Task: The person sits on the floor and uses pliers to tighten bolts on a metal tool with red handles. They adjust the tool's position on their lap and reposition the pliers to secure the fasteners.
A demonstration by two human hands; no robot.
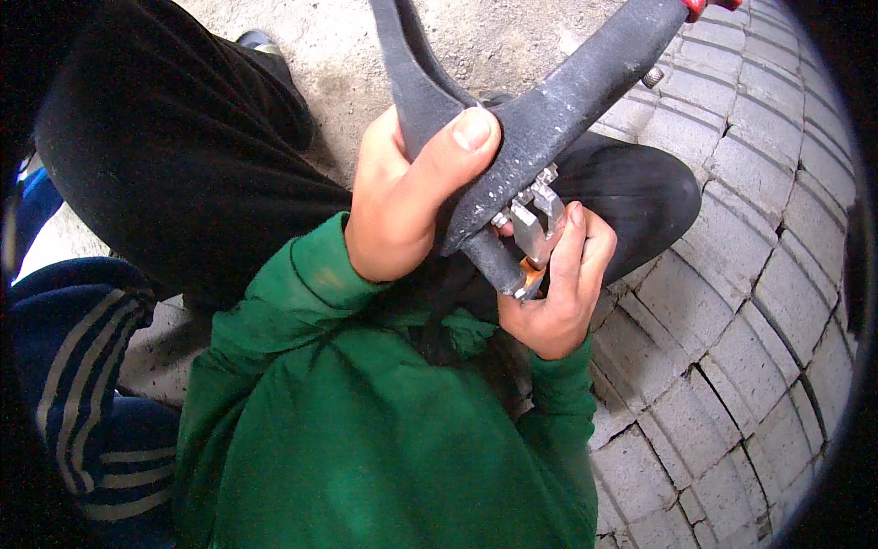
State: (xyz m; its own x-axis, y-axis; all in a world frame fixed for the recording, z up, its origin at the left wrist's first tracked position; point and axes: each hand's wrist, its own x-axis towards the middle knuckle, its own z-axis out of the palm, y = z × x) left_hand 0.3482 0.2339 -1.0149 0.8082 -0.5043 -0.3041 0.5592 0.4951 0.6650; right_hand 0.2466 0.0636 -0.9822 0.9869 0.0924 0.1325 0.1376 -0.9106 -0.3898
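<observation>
A dusty black forked tool point(558, 105) with two long thick arms lies across my lap, its joined end toward me. My left hand point(402, 197) is wrapped round it near the fork, with the thumb pressed on top. A silvery metal bracket point(535, 224) with bolts sits under the near end of the right arm. My right hand point(562, 284) closes round this bracket, fingers bent on its right side. Beside the bracket, a short black stub point(494, 263) ends in an orange-and-metal tip point(529, 276). What the right fingertips press on underneath is hidden.
Stacked grey blocks point(732, 311) form a wall-like surface along my right side. Rough dusty ground point(320, 55) lies ahead. My bent legs in black trousers point(174, 110) surround the tool. At the left edge another person's dark blue striped clothing point(82, 366) is close by.
</observation>
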